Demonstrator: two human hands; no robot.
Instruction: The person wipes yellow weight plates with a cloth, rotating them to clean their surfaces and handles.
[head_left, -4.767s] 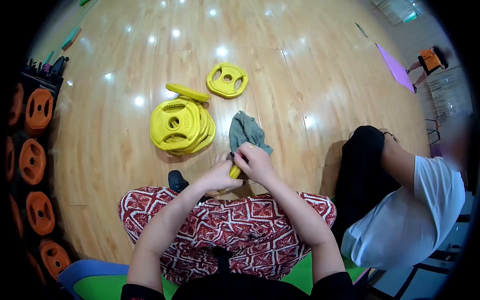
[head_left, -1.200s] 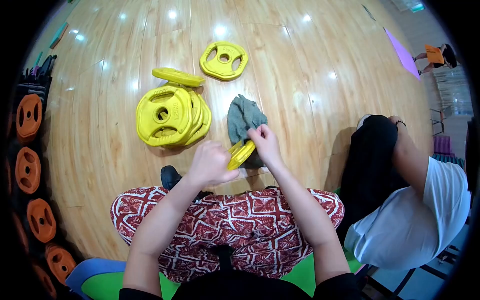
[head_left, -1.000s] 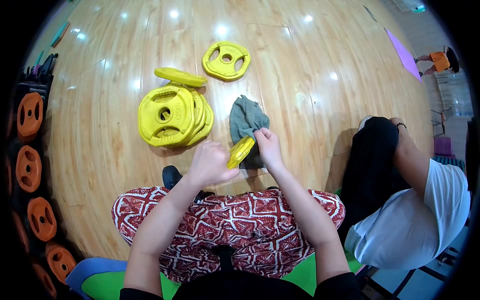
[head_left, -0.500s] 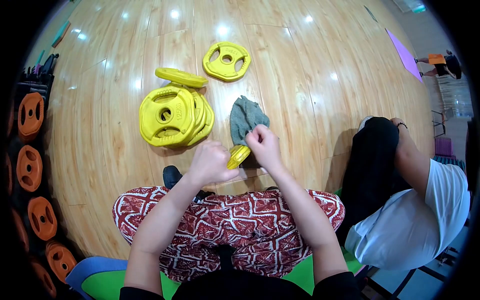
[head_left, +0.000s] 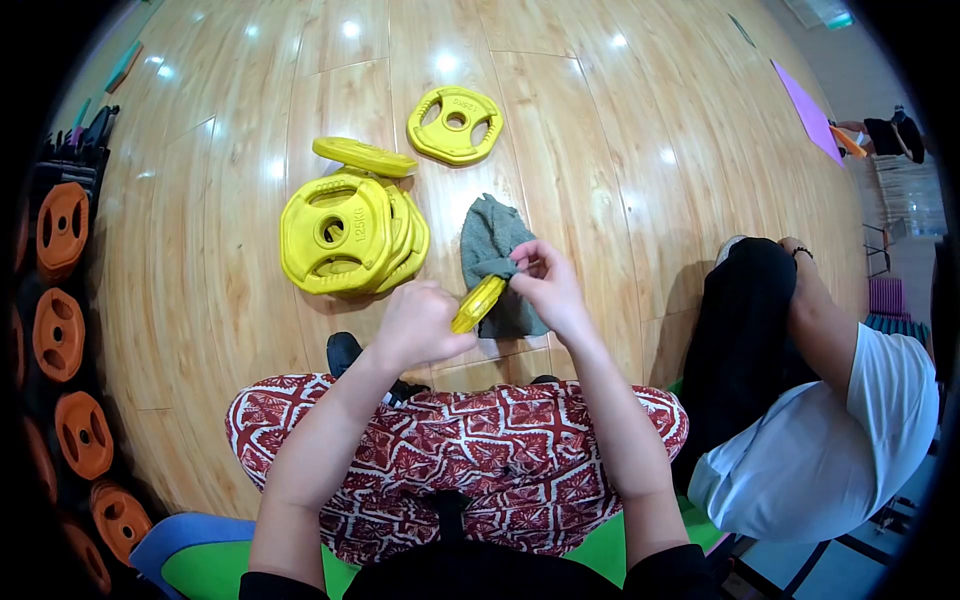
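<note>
My left hand (head_left: 420, 325) is closed around the near side of a yellow weight plate (head_left: 477, 305), which stands tilted on edge. With its fingertips my right hand (head_left: 552, 290) pinches a grey-green cloth (head_left: 487, 235) at the plate's upper right edge. The cloth drapes behind the plate and spreads on the floor beyond it; whether it passes through an opening in the plate is hidden. To the left lies a stack of yellow 1.25 kg plates (head_left: 322, 235), with one yellow plate (head_left: 364, 157) leaning at its back. Another yellow plate (head_left: 455, 125) lies flat farther off.
Orange weight plates (head_left: 60, 335) line a rack at the left. A person in a white shirt (head_left: 820, 450) sits close on my right. Wooden floor (head_left: 610, 130) stretches ahead, with a purple mat (head_left: 806, 110) at the far right. Someone else (head_left: 895, 135) is beyond it.
My right hand has shifted slightly right and turned, pulling up a fold of the cloth at the plate's edge. More of the plate and cloth shows. My left hand has barely moved.
</note>
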